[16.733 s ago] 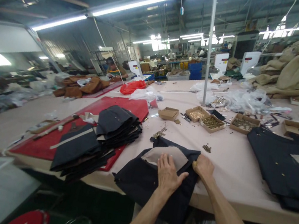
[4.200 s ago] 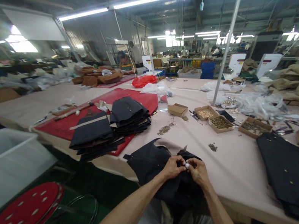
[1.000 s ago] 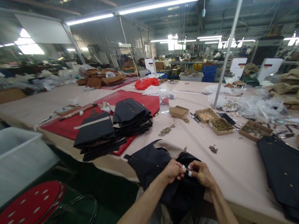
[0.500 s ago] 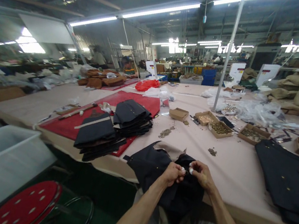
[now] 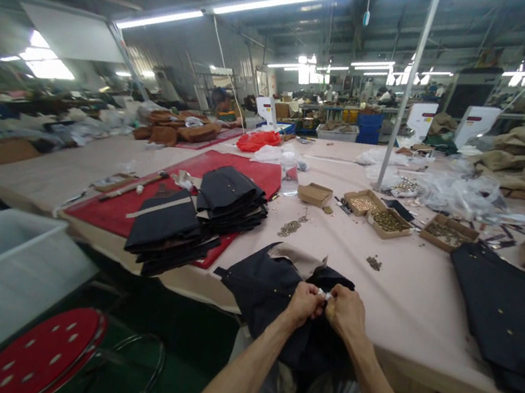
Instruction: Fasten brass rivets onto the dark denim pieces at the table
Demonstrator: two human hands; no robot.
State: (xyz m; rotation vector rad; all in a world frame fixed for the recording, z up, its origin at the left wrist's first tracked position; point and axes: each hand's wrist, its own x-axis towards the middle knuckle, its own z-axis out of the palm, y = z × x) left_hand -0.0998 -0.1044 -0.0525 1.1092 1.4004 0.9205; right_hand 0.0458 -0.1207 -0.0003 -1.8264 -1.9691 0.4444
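Observation:
A dark fabric piece (image 5: 260,284) with a beige lining flap (image 5: 296,261) hangs over the table's front edge toward my lap. My left hand (image 5: 305,304) is closed, pinching the fabric at its upper right part. Against its fingertips presses my right hand (image 5: 346,313), also closed in a pinch. White wraps show on the fingertips where the two hands meet. Whatever small thing lies between them is hidden by the fingers. A few small brass-coloured studs dot the fabric left of my hands.
Stacked dark fabric pieces (image 5: 166,223) lie on a red mat (image 5: 102,212) at left; more dark pieces (image 5: 499,319) lie at right. Beyond my hands are loose metal rings (image 5: 291,227), a small hardware heap (image 5: 374,263), cardboard boxes (image 5: 389,224) and a metal pole (image 5: 408,87). A red stool (image 5: 43,347) stands lower left.
My right hand has moved left and turned over, closing the gap to my left hand, so their fingertips now meet. The camera view has shifted slightly.

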